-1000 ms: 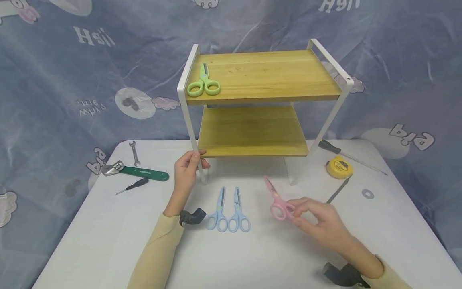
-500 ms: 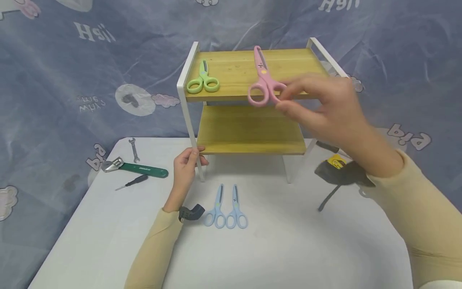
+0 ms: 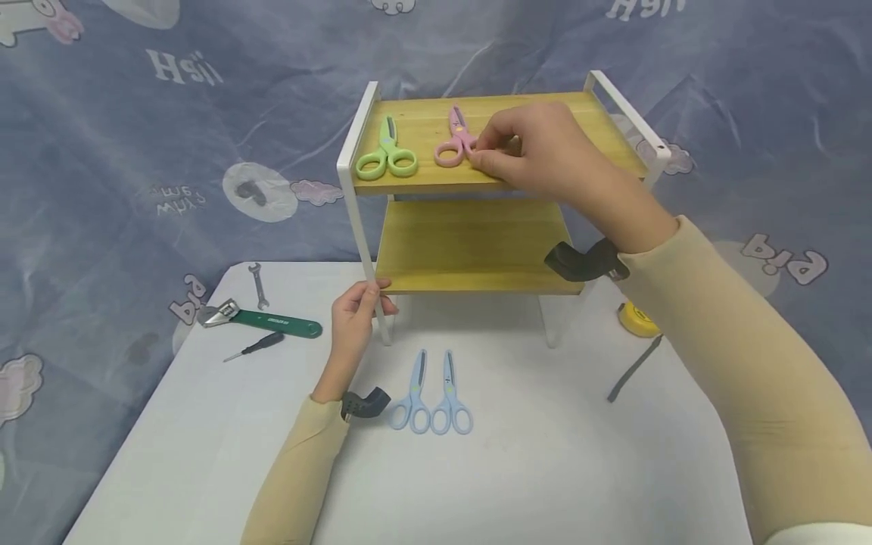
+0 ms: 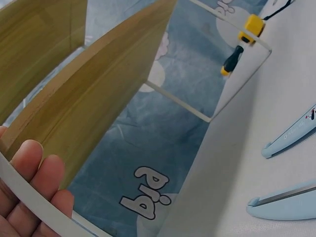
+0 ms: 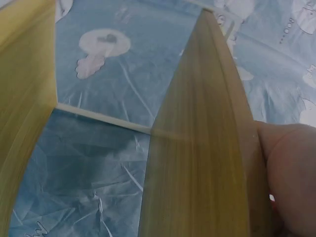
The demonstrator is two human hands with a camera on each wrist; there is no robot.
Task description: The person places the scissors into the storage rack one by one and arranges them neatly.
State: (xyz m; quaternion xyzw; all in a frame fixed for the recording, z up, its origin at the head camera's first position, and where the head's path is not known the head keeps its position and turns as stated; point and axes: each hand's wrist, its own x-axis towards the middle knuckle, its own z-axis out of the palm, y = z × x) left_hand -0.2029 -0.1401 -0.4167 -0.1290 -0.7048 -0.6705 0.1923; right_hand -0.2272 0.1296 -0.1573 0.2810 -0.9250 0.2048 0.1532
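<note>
Shows two pale-blue plastic scissors, left pair [image 3: 415, 391] and right pair [image 3: 450, 391], side by side on white tabletop [image 3: 531, 469]. Grips white metal leg [image 3: 358, 227] of two-tier wood-and-metal shelf [image 3: 357, 127] with curled fingers of left hand [image 3: 354, 312], by lower board [image 3: 473, 246]. Pinches right loop of pink plastic scissors [image 3: 460, 133] with thumb and fingers of right hand [image 3: 538, 144] at top board [image 3: 424, 136]. Has green plastic scissors [image 3: 388, 144] left on same board, apart from pink ones. Shows blue-grey printed cloth [image 3: 170, 129] behind.

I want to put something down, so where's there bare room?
The lower shelf looks bare, under the top shelf. So does the table between the blue scissors and the dark strip. Crowded: the top shelf's left and middle, with green scissors, pink scissors and the right hand.
</note>
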